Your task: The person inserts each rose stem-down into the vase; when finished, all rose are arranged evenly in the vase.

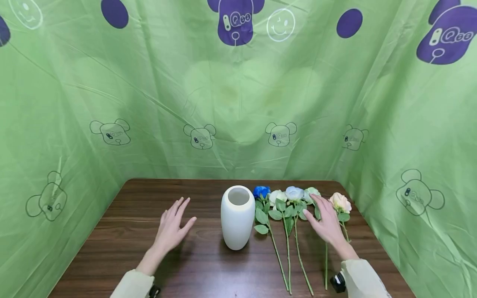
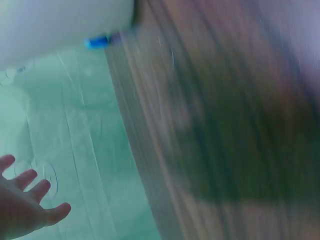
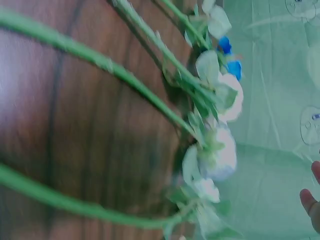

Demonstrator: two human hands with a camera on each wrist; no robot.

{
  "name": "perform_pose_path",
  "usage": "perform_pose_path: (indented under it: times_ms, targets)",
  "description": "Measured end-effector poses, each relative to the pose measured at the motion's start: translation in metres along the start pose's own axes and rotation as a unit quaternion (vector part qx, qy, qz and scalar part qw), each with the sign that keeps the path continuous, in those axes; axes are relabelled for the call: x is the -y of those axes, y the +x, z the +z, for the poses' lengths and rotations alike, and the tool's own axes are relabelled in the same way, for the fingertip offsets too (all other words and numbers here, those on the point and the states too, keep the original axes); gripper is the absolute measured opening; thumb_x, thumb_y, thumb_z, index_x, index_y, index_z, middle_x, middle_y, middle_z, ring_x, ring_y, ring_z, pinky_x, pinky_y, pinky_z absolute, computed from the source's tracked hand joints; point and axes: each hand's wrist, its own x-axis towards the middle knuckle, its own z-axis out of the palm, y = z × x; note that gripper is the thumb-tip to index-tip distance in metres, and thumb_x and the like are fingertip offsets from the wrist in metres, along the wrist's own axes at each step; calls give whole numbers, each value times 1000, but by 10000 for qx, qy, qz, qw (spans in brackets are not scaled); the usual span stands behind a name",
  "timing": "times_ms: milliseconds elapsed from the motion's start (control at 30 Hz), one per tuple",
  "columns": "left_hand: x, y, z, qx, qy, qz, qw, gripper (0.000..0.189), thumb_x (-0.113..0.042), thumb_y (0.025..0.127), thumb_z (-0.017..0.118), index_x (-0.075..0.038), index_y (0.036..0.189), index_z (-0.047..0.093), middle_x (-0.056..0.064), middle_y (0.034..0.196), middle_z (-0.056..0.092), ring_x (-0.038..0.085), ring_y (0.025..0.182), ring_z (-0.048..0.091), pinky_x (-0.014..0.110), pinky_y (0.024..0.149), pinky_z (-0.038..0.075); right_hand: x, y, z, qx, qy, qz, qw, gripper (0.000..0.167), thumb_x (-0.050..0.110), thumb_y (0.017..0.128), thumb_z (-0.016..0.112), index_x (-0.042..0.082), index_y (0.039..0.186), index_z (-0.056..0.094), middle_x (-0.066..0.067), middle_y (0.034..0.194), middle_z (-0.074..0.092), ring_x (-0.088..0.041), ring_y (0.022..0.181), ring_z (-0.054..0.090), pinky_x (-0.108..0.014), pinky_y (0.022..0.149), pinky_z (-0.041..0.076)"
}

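Observation:
A white vase (image 1: 236, 227) stands upright near the middle of the wooden table. To its left, my left hand (image 1: 172, 229) hovers with fingers spread and holds nothing; the left wrist view shows its fingers (image 2: 39, 191) apart from the vase (image 2: 65, 25). Several artificial roses lie in a row right of the vase: a blue rose (image 1: 261, 191), a white rose (image 1: 277, 198), a pale blue rose (image 1: 295, 193), a pale green rose (image 1: 311, 194) and a peach rose (image 1: 340, 202). Above the pale green rose's stem, my right hand (image 1: 328, 223) is spread, partly hiding it, with nothing gripped.
The dark wooden table (image 1: 201, 265) has its far edge close to a green patterned curtain (image 1: 160, 103), which surrounds it on the back and both sides. Long green stems (image 1: 288, 265) reach toward the table's near edge. The left wrist view is blurred.

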Motion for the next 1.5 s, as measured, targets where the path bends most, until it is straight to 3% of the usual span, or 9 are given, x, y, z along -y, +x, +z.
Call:
perform_pose_path:
  times_ms: [100,267,533,700,833,900,1100,1333,1500]
  targets:
    - [-18,-6,10,-198,-1079,-239,9937,55,-31,85,58,-16,134,37,10,133,37,28,119,33,55,90,24,7,-5,12,-251,420,248,9985,44,19,83,61,4,122,49,-15,117,49,-33,106,42,-47,85,29]
    - [-48,-8,20,-108,-2519,-521,9663,48,-26,86,58,-19,131,40,4,129,41,20,119,34,49,91,29,21,-17,37,-293,1133,859,9894,33,15,86,59,5,116,53,-9,108,56,-23,98,50,-37,77,41]
    - [-85,0,26,35,-3173,-713,9457,58,-30,81,64,-24,132,37,2,129,40,18,120,33,47,94,27,39,-27,72,248,1632,1556,9739,29,13,85,60,5,112,56,-5,95,61,-20,85,56,-36,68,45]
    - [-99,4,24,167,-3438,-1126,9321,73,-31,75,70,-22,135,30,6,131,37,25,119,33,51,89,31,49,-28,83,889,1833,2358,9502,32,20,87,57,4,113,54,-7,95,61,-23,76,59,-35,63,46]
    - [-115,7,12,563,-3915,-1642,9037,77,-24,75,71,-14,136,26,17,132,33,35,117,35,53,86,33,56,-30,90,1144,2215,2989,9211,33,18,86,57,0,113,53,-13,95,61,-29,65,59,-38,48,46]
    - [-123,9,3,774,-4084,-1890,8897,77,-20,75,71,-8,136,25,22,132,31,40,116,35,53,85,34,58,-31,93,1185,2299,3143,9134,33,15,84,58,-1,113,53,-14,94,62,-29,61,58,-39,44,45]
    - [-132,12,-7,1299,-4263,-2439,8613,70,-21,77,69,-3,132,29,24,129,33,44,114,35,49,83,38,58,-33,103,1282,2316,3063,9144,36,7,79,63,-7,110,51,-16,84,63,-28,51,57,-38,45,46]
    - [-111,8,19,1284,-4324,-2473,8576,63,-28,77,68,-5,127,36,22,122,43,39,107,44,45,81,40,54,-32,112,1453,1425,2659,9423,40,9,72,70,-5,105,52,-3,70,60,-16,40,52,-27,42,43]
    - [-107,7,21,1396,-4317,-2652,8508,61,-33,78,67,-5,125,37,21,123,43,34,105,48,36,69,42,47,-36,120,1532,1152,2539,9481,41,6,68,72,-5,103,53,0,64,56,-11,39,48,-27,42,42]
